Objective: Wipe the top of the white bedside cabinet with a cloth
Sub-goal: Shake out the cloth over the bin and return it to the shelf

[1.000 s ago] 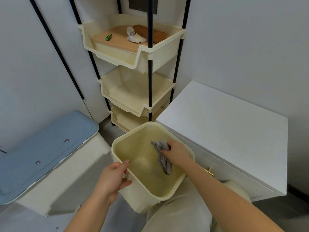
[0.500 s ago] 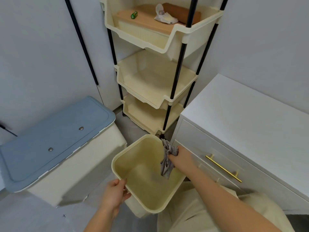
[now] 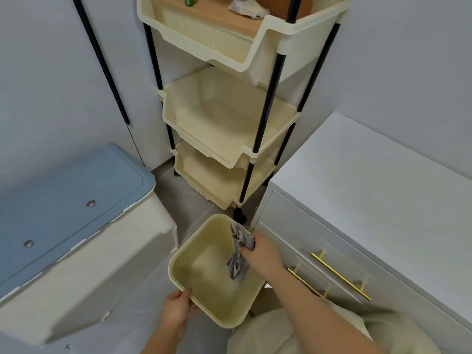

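A crumpled grey cloth (image 3: 238, 254) hangs from my right hand (image 3: 260, 254), which grips it over the right rim of a cream plastic bin (image 3: 194, 261) low in front of me. My left hand (image 3: 176, 309) holds the bin's near left rim. The white bedside cabinet (image 3: 370, 190) stands to the right; its flat top is bare and its drawer fronts carry gold bar handles (image 3: 339, 275). My right hand is just left of the cabinet's front corner.
A cream three-tier rack (image 3: 229, 118) on black poles stands behind the bin; its top tier holds a wooden board and small items. A white box with a blue lid (image 3: 63, 205) sits at the left. Grey floor lies between them. My knee is below the bin.
The bin has dropped lower toward the floor with both hands following. The cloth has risen from inside the bin to its right rim. The view has shifted, showing the cabinet's drawer handles.
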